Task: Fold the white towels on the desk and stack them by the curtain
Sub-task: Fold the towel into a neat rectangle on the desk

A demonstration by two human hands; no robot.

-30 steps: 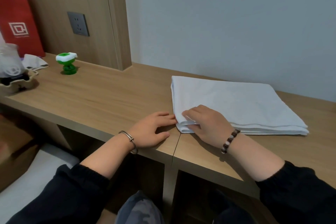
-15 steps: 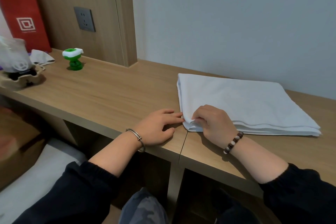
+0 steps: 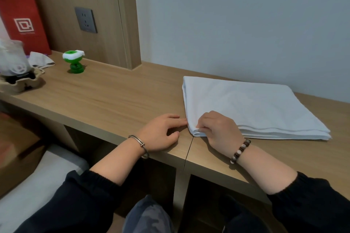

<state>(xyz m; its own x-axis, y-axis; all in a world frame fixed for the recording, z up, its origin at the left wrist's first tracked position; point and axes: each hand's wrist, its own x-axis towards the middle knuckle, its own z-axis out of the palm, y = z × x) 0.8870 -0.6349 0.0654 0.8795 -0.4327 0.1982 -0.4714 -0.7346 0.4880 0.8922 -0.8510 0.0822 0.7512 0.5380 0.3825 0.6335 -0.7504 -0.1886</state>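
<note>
On wooden desk [image 3: 113,96]: right hand [image 3: 219,130] pinches folded white towel [image 3: 246,104] corner; left hand [image 3: 161,134] flat.

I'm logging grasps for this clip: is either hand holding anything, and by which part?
The right hand pinches the folded white towel at its near left corner. The left hand rests flat on the desk beside it, holding nothing.

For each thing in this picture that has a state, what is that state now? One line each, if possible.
White folded towel: folded in layers, flat on the wooden desk.
Left hand: flat on the desk, fingers straight, fingertips at the towel's edge.
Right hand: fingers curled, pinches the towel's near left corner.
Red paper bag: upright.
Green and white plastic gadget: upright on the desk.
Grey wall socket: nothing plugged in.
</note>
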